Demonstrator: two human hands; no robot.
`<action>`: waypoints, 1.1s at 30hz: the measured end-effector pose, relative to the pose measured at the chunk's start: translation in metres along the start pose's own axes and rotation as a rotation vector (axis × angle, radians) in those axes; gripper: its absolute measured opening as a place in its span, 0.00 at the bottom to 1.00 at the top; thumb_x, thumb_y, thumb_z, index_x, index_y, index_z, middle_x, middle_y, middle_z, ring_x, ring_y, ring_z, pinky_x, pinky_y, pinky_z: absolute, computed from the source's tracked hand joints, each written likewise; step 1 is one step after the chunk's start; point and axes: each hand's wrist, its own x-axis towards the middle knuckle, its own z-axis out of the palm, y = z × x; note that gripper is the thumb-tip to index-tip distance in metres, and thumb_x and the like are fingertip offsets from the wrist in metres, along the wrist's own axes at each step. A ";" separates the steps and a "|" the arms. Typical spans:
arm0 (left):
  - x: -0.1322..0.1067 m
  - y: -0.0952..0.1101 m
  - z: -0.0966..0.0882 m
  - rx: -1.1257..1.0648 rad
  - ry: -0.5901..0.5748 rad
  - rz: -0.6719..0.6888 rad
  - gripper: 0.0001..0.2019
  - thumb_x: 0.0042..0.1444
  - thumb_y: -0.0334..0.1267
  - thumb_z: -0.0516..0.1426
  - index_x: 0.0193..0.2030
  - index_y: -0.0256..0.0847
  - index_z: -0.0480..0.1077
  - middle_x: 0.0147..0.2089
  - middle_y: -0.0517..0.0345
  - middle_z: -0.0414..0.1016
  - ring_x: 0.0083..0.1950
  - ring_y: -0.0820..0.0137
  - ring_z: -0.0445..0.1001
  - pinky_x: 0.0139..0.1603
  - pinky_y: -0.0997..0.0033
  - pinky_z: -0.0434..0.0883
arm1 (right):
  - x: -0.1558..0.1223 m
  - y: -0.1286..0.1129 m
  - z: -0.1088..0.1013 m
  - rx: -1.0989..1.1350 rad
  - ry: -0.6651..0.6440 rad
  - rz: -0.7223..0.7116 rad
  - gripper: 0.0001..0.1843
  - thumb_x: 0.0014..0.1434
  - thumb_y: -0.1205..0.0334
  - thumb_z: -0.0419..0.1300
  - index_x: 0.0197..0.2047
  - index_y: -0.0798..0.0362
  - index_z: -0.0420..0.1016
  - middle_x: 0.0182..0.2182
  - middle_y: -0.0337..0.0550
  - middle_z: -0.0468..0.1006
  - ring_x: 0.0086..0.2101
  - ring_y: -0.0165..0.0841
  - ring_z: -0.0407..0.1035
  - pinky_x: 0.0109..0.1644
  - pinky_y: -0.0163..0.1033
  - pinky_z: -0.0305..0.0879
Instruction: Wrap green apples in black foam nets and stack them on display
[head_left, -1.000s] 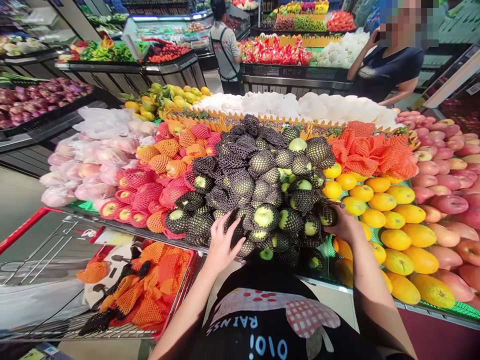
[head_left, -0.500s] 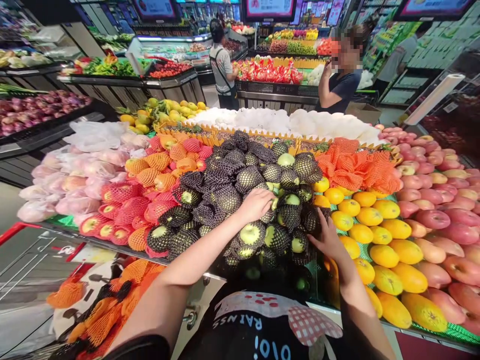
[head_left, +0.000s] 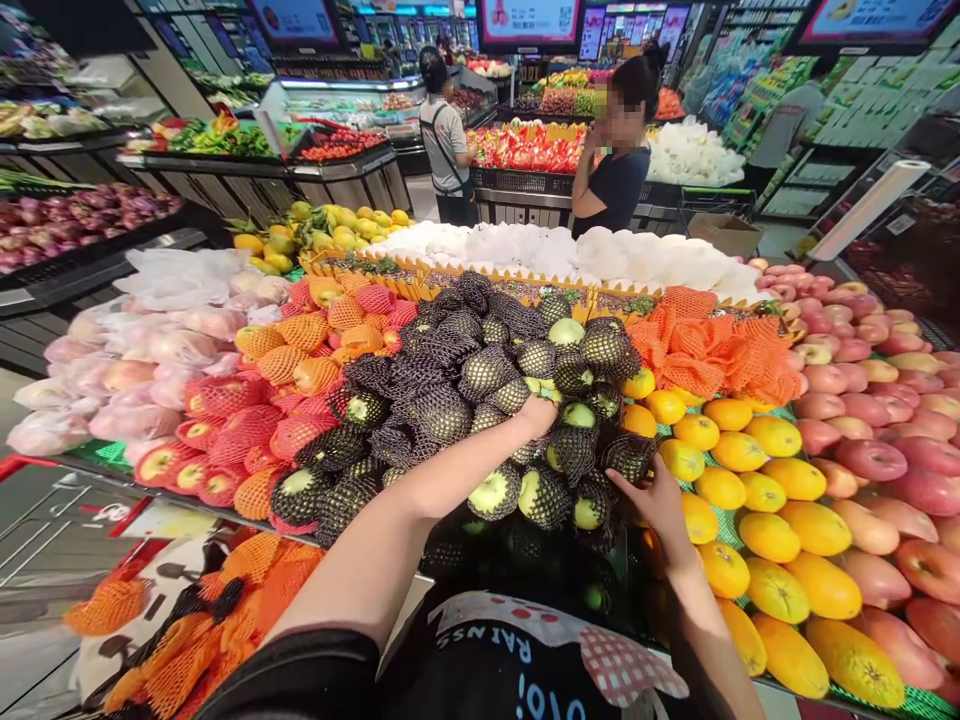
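Green apples in black foam nets [head_left: 444, 415] form a heap in front of me, with pale green skin showing through several nets. My left hand [head_left: 540, 414] reaches into the middle of the heap, beside a bare-topped green apple [head_left: 546, 388]. Its fingers dip between the fruit and are mostly hidden. At the heap's right edge, my right hand [head_left: 657, 492] has thumb and fingers on either side of a black-netted apple [head_left: 630, 454]. That apple's net covers most of it.
Yellow oval fruit [head_left: 769, 535] and pink apples [head_left: 870, 460] lie to the right. Orange foam nets [head_left: 694, 335] are piled behind. Red-netted apples [head_left: 247, 415] and bagged fruit [head_left: 142, 375] sit left. A cart [head_left: 45, 540] stands lower left; two people [head_left: 450, 150] are beyond the display.
My left hand has moved slightly right and down, its fingers sinking between the apples. My right hand stays by the same netted apple. The person in dark clothing has shifted left.
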 end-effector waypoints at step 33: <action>-0.273 -0.015 -0.026 -0.256 1.342 -0.341 0.40 0.42 0.49 0.73 0.59 0.44 0.61 0.53 0.46 0.79 0.54 0.52 0.81 0.54 0.49 0.76 | 0.108 -0.133 0.087 -0.484 -0.371 -0.581 0.39 0.48 0.59 0.72 0.62 0.52 0.66 0.59 0.59 0.64 0.58 0.55 0.64 0.58 0.52 0.67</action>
